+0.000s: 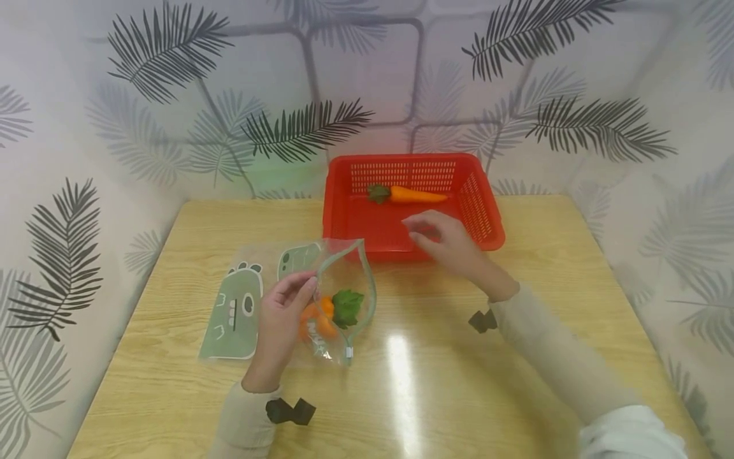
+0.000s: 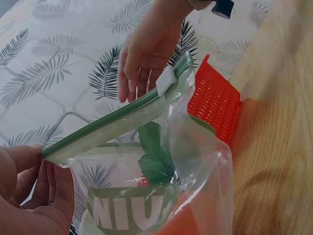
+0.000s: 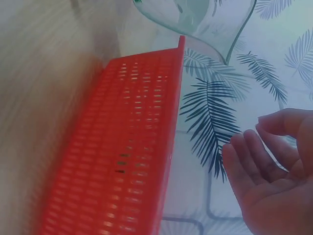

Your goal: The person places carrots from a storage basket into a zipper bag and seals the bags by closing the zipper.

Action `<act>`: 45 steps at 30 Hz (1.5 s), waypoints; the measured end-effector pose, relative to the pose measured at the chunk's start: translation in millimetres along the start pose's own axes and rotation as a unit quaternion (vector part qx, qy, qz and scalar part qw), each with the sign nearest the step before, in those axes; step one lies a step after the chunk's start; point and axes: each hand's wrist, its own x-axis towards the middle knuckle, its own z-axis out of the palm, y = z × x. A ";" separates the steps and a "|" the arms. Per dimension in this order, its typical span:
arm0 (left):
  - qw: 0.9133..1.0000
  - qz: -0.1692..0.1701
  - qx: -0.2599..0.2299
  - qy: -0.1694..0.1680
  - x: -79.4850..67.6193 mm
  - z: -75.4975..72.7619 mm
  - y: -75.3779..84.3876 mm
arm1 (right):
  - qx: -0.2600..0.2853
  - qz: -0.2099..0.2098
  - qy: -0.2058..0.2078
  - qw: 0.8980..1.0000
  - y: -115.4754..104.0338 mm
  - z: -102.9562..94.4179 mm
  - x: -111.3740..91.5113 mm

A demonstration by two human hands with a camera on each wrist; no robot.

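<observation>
My left hand (image 1: 283, 315) pinches the rim of a clear zip bag (image 1: 367, 274) with a green cartoon print. The bag's mouth gapes toward the right, and a white slider (image 2: 166, 81) sits on its green zip strip. Inside lie orange pieces (image 1: 320, 319) and a green leafy part (image 1: 347, 308). My right hand (image 1: 444, 239) hovers over the front of a red basket (image 1: 413, 252), fingers loosely bent with nothing between them, as the right wrist view also shows. At the back of the basket lies a carrot (image 1: 415, 196) with a green top.
The basket stands at the back of a wooden table (image 1: 459, 395), close to a wall covering (image 1: 378, 83) with leaf patterns. Its slotted side (image 3: 112, 147) rises beside the right hand. Small black devices (image 1: 289, 411) are strapped at the wrists.
</observation>
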 end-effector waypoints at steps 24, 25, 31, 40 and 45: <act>1.000 0.002 0.003 0.014 -1.2 -4.9 1.7 | -0.156 0.109 -0.149 0.970 -10.6 -38.4 106.7; 1.000 0.000 0.003 0.014 -2.0 -4.8 1.5 | -0.156 0.112 -0.150 0.970 -7.2 -37.4 108.8; 1.000 -0.001 0.000 0.005 -5.2 -5.3 -0.8 | -0.172 0.128 -0.152 0.965 13.1 -29.6 123.4; 1.000 0.007 -0.009 0.006 -3.4 -5.9 -0.7 | -0.244 0.133 -0.208 0.938 33.2 -14.0 146.2; 1.000 0.005 -0.007 0.003 -2.3 -4.8 -0.6 | -0.280 0.146 -0.244 0.917 40.6 -7.3 151.3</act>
